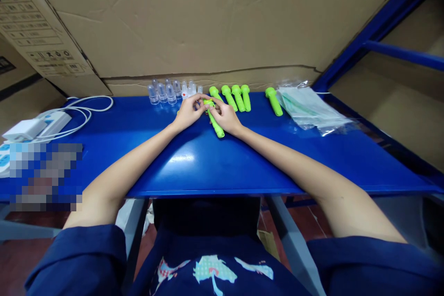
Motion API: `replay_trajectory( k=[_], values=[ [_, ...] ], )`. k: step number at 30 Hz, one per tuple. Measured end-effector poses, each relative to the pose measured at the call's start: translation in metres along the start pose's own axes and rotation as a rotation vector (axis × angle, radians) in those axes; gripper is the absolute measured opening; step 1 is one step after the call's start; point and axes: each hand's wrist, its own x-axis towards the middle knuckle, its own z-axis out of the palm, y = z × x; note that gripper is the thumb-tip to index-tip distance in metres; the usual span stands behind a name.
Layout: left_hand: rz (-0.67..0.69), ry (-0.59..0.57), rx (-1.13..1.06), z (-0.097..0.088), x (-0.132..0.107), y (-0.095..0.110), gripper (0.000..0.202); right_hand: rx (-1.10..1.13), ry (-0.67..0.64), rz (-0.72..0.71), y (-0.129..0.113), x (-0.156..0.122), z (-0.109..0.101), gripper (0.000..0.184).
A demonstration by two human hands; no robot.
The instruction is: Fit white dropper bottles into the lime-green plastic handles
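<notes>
Over the middle of the blue table, my left hand (190,111) and my right hand (225,115) meet around a bright green plastic torch-shaped handle (217,126). Its wider head sits between the fingertips of both hands, partly covered by them. The narrow end slants down toward me. Beyond my left hand stand several clear plastic domed caps (161,93), one with a red spot near it. Past my right hand lies a row of similar green handles (237,98), heads toward the back. One more green handle (275,102) lies apart to the right.
A clear plastic bag with pale green-white contents (312,106) lies at the right. White power strips (57,122) with a looped cable (90,110) occupy the left side. A cardboard wall (208,23) closes off the back of the blue table (243,171); a blue frame bar (367,32) rises right.
</notes>
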Motion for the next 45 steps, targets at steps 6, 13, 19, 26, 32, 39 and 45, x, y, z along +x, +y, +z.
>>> replay_trajectory(
  k=[6,13,19,26,32,39,45],
  values=[
    [-0.033,-0.005,-0.037,-0.002,0.001,-0.001,0.017,-0.016,0.002,0.025,0.002,0.001,0.002,0.073],
    [-0.091,-0.012,-0.109,0.007,-0.002,-0.007,0.01,-0.074,0.004,0.031,0.005,0.002,0.003,0.053],
    [-0.04,-0.022,-0.05,0.01,-0.007,-0.007,0.013,-0.065,0.013,0.012,0.005,0.003,0.002,0.05],
    [-0.011,-0.012,0.008,0.006,-0.004,-0.01,0.019,-0.044,0.025,-0.049,0.003,0.002,0.002,0.049],
    [0.007,0.001,0.075,0.006,-0.004,-0.008,0.025,-0.029,0.023,-0.045,0.007,0.004,0.003,0.051],
    [0.035,0.002,0.182,0.005,-0.006,-0.007,0.031,-0.057,0.028,-0.033,0.008,0.004,0.003,0.05],
    [0.009,-0.026,0.155,0.001,-0.002,-0.006,0.029,-0.143,0.013,-0.029,0.006,0.003,0.001,0.044]
  ],
)
